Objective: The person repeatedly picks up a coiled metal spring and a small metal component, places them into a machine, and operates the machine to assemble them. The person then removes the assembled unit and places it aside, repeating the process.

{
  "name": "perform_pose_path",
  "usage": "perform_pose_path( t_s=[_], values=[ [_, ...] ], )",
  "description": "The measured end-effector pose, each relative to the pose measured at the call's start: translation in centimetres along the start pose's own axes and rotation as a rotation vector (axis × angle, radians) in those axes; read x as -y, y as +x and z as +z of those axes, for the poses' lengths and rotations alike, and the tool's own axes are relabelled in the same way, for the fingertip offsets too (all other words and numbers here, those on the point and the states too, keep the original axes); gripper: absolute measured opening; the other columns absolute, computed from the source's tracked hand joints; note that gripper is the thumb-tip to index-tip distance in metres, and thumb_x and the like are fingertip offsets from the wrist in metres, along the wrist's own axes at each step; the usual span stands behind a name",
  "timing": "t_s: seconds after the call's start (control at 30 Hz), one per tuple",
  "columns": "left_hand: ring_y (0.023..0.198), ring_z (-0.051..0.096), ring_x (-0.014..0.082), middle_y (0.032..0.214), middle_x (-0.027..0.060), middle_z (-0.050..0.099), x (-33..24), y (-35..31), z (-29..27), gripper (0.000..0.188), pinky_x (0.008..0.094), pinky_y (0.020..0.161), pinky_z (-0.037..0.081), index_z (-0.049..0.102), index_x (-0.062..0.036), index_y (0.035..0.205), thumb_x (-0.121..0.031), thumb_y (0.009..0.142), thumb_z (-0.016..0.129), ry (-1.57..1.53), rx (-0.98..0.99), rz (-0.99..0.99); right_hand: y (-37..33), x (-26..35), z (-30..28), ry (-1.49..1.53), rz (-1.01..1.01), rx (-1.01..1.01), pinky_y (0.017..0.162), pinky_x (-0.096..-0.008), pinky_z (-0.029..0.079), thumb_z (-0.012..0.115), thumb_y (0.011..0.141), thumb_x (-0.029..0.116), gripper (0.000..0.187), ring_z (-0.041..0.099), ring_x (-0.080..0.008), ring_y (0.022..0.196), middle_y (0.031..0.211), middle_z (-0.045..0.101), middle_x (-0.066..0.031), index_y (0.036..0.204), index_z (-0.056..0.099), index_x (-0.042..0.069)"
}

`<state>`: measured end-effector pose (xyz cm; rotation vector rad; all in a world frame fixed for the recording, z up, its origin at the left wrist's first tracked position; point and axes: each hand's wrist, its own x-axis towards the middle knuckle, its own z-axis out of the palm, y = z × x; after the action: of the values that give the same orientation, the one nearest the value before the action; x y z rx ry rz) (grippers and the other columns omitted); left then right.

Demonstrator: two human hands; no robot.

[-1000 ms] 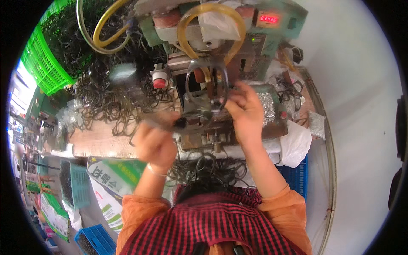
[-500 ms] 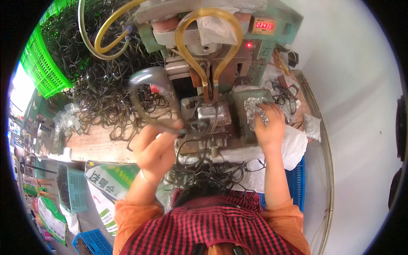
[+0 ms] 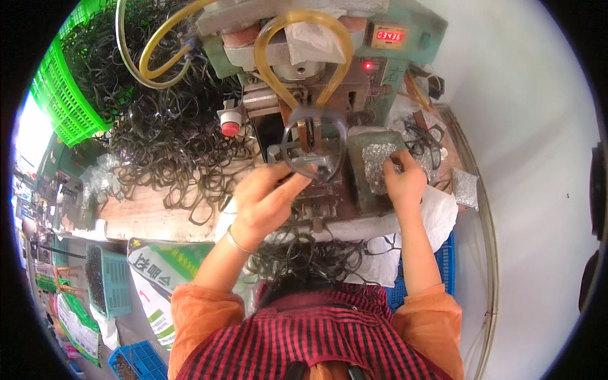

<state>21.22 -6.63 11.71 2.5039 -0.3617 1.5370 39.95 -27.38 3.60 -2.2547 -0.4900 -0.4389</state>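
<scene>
Head view – two hands, left hand [image 3: 263, 202] holding one ring [image 3: 315, 144]

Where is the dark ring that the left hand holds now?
In the head view, the ring is at centre, at the machine below the yellow hose, pinched by the left hand.

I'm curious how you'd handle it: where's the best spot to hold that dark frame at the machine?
Probably its lower rim, from the near side. The dark frame stands against the machine, and the left hand already pinches it there.
</scene>
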Motion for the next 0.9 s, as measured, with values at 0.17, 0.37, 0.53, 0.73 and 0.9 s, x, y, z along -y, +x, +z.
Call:
perform_pose_path(
  t_s=[0.17, 0.37, 0.53, 0.73, 0.9],
  values=[
    [0.068, 0.063, 0.0213, 0.086, 0.0066, 0.068, 0.5, -0.6, 0.9, 0.038, 0.0305, 0.056, 0.049, 0.073, -0.0066, 0.099, 0.007, 0.064, 0.071, 0.004, -0.012, 0.044, 0.8, -0.1, -0.9, 0.176, 0.088, -0.034, 0.076, -0.0386, 0.052, 0.070, 0.078, 0.019, 0.019, 0.068, -0.0319, 0.080, 0.083, 0.070, -0.0154, 0.091, 0.066, 0.005],
    [0.069, 0.064, 0.0214, 0.083, 0.0060, 0.068, 0.3, -0.8, 1.1, 0.028, 0.0298, 0.057, 0.050, 0.074, -0.0057, 0.090, 0.006, 0.065, 0.075, -0.019, -0.018, 0.014, 0.9, -1.8, -0.8, 0.332, 0.117, -0.079, 0.076, -0.0351, 0.052, 0.069, 0.083, 0.015, 0.019, 0.068, -0.0266, 0.078, 0.086, 0.071, -0.0154, 0.099, 0.069, 0.004],
    [0.070, 0.064, 0.0224, 0.084, 0.0080, 0.068, 0.1, -1.1, 0.8, 0.026, 0.0304, 0.057, 0.049, 0.074, -0.0047, 0.090, 0.007, 0.068, 0.075, -0.007, -0.002, -0.033, 0.3, -2.6, 0.0, 0.293, 0.088, -0.033, 0.076, -0.0333, 0.052, 0.067, 0.087, 0.013, 0.019, 0.069, -0.0234, 0.081, 0.091, 0.072, -0.0151, 0.103, 0.070, 0.003],
    [0.078, 0.066, 0.0229, 0.092, 0.0099, 0.070, -1.8, 0.6, -3.5, 0.021, 0.0307, 0.065, 0.052, 0.074, -0.0037, 0.093, 0.007, 0.074, 0.069, -0.089, 0.167, -0.314, -0.6, -2.0, -1.1, 0.254, 0.071, -0.045, 0.076, -0.0331, 0.052, 0.068, 0.084, 0.011, 0.017, 0.068, -0.0261, 0.080, 0.089, 0.071, -0.0160, 0.098, 0.071, 0.001],
    [0.080, 0.066, 0.0242, 0.093, 0.0101, 0.069, -2.3, 1.9, -9.6, 0.018, 0.0324, 0.067, 0.052, 0.074, -0.0043, 0.092, 0.003, 0.076, 0.069, -0.096, 0.314, -0.415, -0.1, -0.8, -1.2, 0.321, 0.141, -0.006, 0.072, -0.0276, 0.050, 0.070, 0.086, 0.011, 0.019, 0.064, -0.0132, 0.074, 0.085, 0.072, -0.0102, 0.102, 0.071, 0.000]
  ],
)
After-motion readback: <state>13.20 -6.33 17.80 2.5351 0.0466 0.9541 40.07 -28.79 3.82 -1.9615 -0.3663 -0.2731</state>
